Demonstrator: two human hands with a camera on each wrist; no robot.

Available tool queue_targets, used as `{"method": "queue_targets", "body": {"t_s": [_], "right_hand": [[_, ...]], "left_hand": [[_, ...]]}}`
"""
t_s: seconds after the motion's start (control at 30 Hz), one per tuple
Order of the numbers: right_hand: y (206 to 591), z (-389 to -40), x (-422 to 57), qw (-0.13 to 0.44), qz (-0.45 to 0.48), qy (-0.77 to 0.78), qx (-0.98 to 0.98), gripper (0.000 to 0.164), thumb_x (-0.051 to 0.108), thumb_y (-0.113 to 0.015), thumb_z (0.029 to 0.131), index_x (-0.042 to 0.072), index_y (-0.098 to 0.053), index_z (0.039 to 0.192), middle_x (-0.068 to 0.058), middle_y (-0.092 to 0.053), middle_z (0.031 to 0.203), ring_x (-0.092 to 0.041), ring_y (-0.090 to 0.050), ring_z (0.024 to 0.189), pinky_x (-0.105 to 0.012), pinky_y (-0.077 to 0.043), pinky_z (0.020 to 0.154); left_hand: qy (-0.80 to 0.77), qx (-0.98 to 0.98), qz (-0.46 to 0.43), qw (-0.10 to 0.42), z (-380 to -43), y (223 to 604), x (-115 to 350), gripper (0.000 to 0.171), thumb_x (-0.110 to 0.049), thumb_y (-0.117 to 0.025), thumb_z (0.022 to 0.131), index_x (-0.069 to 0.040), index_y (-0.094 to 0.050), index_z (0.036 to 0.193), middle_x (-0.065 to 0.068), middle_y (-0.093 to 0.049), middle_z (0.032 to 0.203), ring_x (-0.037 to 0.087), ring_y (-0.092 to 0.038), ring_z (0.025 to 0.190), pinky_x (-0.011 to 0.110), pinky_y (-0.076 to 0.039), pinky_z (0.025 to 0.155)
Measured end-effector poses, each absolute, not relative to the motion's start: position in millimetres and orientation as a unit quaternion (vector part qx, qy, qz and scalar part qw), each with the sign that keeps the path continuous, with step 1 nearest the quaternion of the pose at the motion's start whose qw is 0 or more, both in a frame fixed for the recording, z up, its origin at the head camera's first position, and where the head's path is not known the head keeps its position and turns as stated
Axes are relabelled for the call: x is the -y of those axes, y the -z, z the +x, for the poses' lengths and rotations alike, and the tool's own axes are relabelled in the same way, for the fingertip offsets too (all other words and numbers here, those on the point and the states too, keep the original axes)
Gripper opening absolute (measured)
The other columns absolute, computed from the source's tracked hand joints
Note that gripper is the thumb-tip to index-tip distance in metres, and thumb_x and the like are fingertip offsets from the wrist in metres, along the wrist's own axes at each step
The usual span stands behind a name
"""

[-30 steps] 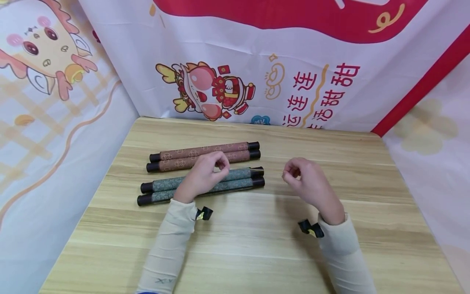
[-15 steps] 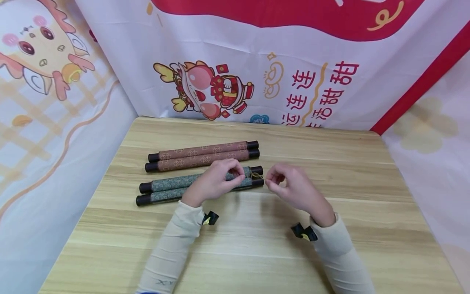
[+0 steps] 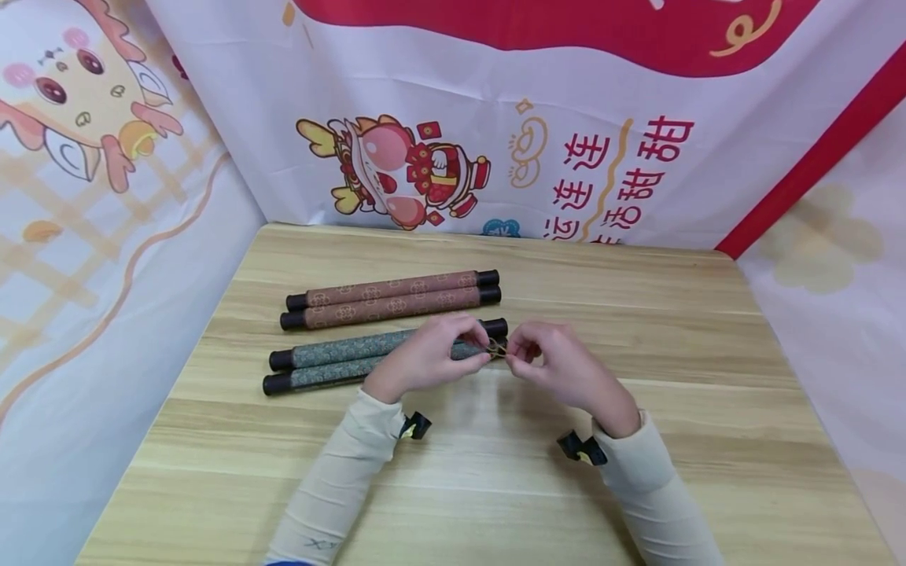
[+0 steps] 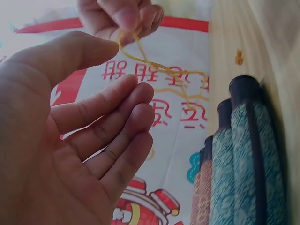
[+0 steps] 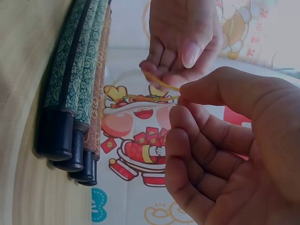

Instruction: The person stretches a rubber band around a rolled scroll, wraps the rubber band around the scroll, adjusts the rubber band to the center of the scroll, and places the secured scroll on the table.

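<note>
1. The thin yellow band (image 4: 159,65) lies between the two sets of fingertips, held off the table, above the right ends of the green rolls.
2. It looks like a narrow, slack loop, its strands spread slightly and crossing in the left wrist view.
3. The right hand (image 3: 566,362) pinches one end between thumb and forefinger, its other fingers curled in.
4. The left hand (image 3: 428,358) has its thumb apart from loosely bent fingers; whether these touch the band I cannot tell.
5. Partly behind the left hand lie two green patterned rolls (image 3: 354,350) with dark ends, side by side.
6. Beyond the left fingers is a matching brown pair (image 3: 396,299).
7. Below both hands is the wood-grain table (image 3: 495,487); past the brown rolls hangs a printed cloth (image 3: 244,102).
8. A second ago the hands were well apart; now the fingertips nearly meet, while both pairs of rolls lie unmoved.
</note>
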State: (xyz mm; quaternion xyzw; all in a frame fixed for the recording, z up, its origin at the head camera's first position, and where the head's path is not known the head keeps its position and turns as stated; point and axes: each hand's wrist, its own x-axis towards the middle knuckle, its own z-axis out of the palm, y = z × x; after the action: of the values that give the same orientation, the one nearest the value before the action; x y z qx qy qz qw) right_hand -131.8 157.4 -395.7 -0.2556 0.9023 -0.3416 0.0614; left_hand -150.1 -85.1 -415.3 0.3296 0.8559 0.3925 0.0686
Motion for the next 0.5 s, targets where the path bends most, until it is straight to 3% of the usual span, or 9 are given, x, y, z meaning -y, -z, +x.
{"method": "queue_targets", "body": {"t_s": [0.23,0.5], "right_hand": [[398,-130,-152,0.065,-0.280,0.330,-0.899,0.007,0.008,-0.074,0.094,0.014,-0.071,0.090,0.004,-0.069,0.086,-0.007,-0.062,0.079,-0.040,-0.062,0.075],[402,-130,-150,0.069,-0.292,0.327,-0.896,0.008,0.006,-0.074,0.093,0.013,-0.072,0.090,0.004,-0.069,0.085,-0.006,-0.061,0.078,-0.039,-0.063,0.074]], "left_hand": [[-0.394,-0.849,0.343,0.076,-147,417,74,0.026,-0.019,-0.074,0.099,-0.002,-0.070,0.117,0.014,-0.074,0.115,0.032,-0.071,0.110,0.048,-0.058,0.101],[-0.366,-0.855,0.363,0.061,-147,417,72,0.006,-0.016,-0.073,0.101,-0.011,-0.073,0.102,0.000,-0.075,0.102,0.013,-0.071,0.098,0.039,-0.061,0.095]]}}
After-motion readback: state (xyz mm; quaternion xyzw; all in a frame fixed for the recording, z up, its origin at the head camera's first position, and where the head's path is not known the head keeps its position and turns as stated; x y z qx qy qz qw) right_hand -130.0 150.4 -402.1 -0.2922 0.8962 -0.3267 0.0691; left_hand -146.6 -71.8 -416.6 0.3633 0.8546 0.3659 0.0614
